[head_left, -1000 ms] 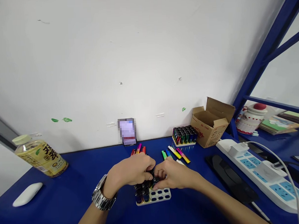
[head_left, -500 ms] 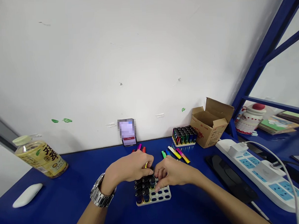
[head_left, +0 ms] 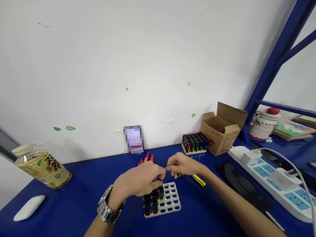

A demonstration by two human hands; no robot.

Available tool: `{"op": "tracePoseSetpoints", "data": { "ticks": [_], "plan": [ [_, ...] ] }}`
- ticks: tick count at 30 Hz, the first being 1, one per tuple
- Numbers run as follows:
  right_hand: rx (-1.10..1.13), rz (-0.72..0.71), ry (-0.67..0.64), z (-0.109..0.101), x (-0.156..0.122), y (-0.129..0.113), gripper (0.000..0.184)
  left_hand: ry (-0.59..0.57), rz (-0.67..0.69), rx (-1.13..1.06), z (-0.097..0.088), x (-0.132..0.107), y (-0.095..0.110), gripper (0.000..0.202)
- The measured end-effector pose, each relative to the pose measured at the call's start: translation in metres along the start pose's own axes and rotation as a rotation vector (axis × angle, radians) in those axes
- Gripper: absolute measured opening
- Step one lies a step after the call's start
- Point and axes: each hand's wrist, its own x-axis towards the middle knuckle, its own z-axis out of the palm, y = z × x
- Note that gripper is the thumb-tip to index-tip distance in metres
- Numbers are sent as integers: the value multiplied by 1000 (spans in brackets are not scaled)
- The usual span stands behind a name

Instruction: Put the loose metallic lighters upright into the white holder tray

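A white slotted tray [head_left: 165,212] lies at the lower centre of the frame, on a blue tabletop [head_left: 90,176]. Dark lighters [head_left: 154,205] with black tops stand upright in its left part, while the slots along its right side are bare. The left hand [head_left: 143,176] bends over the tray's upper left, its fingers curled narrowly among the black tops; I cannot tell whether they grip a lighter. A metal-banded watch [head_left: 109,209] circles that wrist.

Just above and right of the tray, the right hand [head_left: 180,163] has thumb and fingers drawn close together. Something gold shows beneath them, but whether it is held cannot be told. A gold lighter [head_left: 199,180] lies beside that wrist.

Red and pink lighters [head_left: 152,158] lie beyond the left hand. Right of centre, a second tray [head_left: 194,153] holds rows of upright lighters near an open cardboard box [head_left: 221,140]. A phone [head_left: 135,140] leans against the wall; a power strip [head_left: 299,198] fills the lower right, and a yellow-labelled bottle [head_left: 45,169] tilts at the lower left.
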Motion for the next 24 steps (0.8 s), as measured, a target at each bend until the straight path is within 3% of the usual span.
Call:
{"op": "tracePoseSetpoints", "data": {
  "ticks": [5, 9, 12, 18, 21, 24],
  "plan": [
    [-86, -36, 6, 3, 7, 4, 22, -12, -11, -64, 0, 2, 3, 16],
    [-383, -108, 124, 8, 19, 6, 23, 148, -75, -14, -8, -3, -2, 33],
    [-591, -140, 190, 17, 32, 4, 25, 205, -245, 59, -10, -5, -24, 34],
    [-762, 139, 250, 44, 54, -8, 42, 137, -545, 167, 15, 11, -83, 25],
    [-767, 186, 302, 53, 58, -14, 44, 152, -520, 124, 28, 23, -97, 38],
    [-734, 114, 428, 52, 55, -15, 30, 258, -407, 145, 36, 30, -99, 44]
  ]
}}
